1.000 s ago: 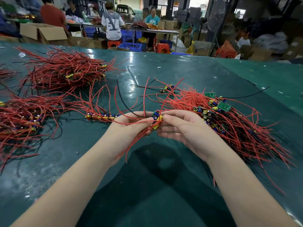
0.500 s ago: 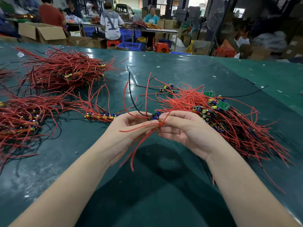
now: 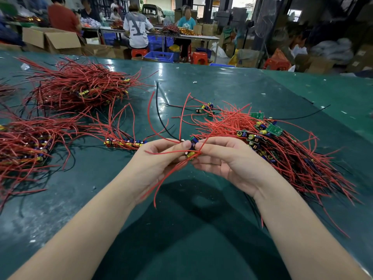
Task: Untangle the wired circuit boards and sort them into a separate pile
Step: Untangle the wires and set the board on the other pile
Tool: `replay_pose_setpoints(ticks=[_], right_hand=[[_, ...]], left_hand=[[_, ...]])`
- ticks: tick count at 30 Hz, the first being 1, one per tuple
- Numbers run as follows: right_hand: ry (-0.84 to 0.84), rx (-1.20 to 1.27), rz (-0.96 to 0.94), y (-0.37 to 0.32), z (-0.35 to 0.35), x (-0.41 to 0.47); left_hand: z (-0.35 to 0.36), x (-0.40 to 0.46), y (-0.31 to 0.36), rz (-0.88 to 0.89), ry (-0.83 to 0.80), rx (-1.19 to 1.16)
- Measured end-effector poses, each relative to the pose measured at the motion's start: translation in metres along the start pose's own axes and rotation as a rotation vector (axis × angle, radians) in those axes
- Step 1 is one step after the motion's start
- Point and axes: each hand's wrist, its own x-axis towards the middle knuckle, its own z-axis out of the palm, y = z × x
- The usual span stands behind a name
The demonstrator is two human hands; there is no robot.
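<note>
A small circuit board [image 3: 191,147] is pinched between left hand [image 3: 155,164] and right hand [image 3: 226,160], whose neighbouring tangled pile [image 3: 282,150] could be dragged along by snagged wires.

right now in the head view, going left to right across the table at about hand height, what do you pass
sorted pile of boards at the left edge → short row of boards → left hand → held circuit board → right hand → tangled pile
</note>
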Motion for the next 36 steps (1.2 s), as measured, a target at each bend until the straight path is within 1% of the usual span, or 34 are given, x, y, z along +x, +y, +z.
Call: replay_pose_setpoints(ticks=[7, 12, 17, 22, 27, 31, 36], right_hand=[[0.082, 0.129, 0.038, 0.0015, 0.0018, 0.0023], [0.073, 0.184, 0.043, 0.0005, 0.0014, 0.0025], [0.036, 0.131, 0.037, 0.0014, 0.0020, 0.0028], [0.019, 0.091, 0.011, 0.0007, 0.0006, 0.0018], [0.028, 0.111, -0.004, 0.0024, -0.0001, 0.0024], [0.030, 0.140, -0.016, 0.0032, 0.0016, 0.0028], [0.016, 0.182, -0.010, 0.0033, 0.0039, 0.0023]], left_hand=[[0.0055, 0.0019, 0.0023, -0.027, 0.007, -0.071], [0.0033, 0.0047, 0.0035, -0.063, 0.056, -0.123], [0.0076, -0.0003, 0.0020, -0.002, 0.110, -0.032], [0.0075, -0.0020, 0.0038, 0.010, 0.090, -0.014], [0.0074, -0.0031, 0.0040, -0.008, 0.095, -0.084], [0.0088, -0.0050, 0.0062, 0.003, 0.055, -0.001], [0.0056, -0.0046, 0.0069, 0.017, 0.051, -0.020]])
